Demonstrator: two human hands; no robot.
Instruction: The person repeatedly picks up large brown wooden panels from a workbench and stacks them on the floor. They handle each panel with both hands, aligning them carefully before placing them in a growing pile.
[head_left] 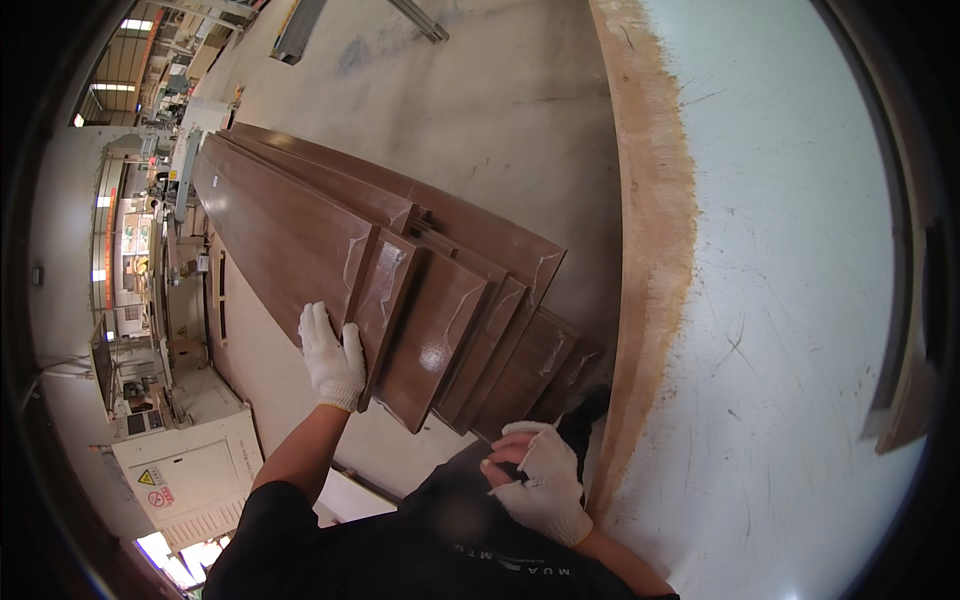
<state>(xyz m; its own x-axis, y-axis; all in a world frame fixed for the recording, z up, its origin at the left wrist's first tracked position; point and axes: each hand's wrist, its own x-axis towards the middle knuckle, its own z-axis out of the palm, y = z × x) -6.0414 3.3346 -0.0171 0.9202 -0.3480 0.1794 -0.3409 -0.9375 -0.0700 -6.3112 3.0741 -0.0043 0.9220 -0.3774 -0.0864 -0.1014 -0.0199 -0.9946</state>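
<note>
Long brown boards (300, 205), some with thin film stuck near their ends, lie in a staggered stack that runs away to the far left. My left hand (332, 355), in a white glove, rests flat on the top board close to its near end. Its fingers are stretched out and the thumb stands apart along the edge. Lower and to the right, my right hand (543, 487) is raised in front of my body, beside the stack's near end. Its glove leaves the fingertips bare. The fingers are bent, with a gap to the thumb and nothing visible between them.
At the right stands a large pale, scratched surface (780, 260) with a worn wooden border (650, 200). A white machine cabinet (195, 465) with warning labels is at the lower left. Metal profiles (298, 32) lie on the grey floor at the top. Machinery lines the far left.
</note>
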